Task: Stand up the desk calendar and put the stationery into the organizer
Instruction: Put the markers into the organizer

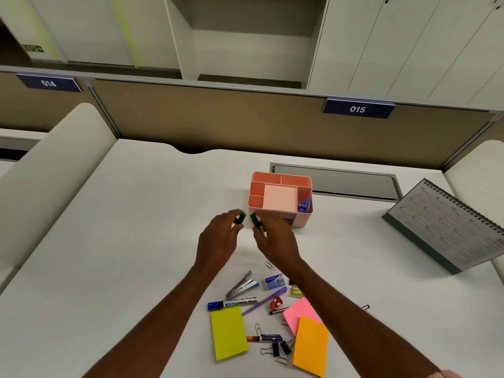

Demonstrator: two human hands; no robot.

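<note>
Desk calendar, grey and spiral-bound, looks propped on its base, well off to the right of the right hand.
Pink plastic compartment organizer, stiff and light, sits just beyond that hand. The left hand pinches a short green cap and the right pinches a green marker body, the two just apart. Both look light, rigid and smooth, so grip the barrel mid-length. Yellow sticky pad, metal stapler and other small items lie on the white counter between the forearms.
</note>
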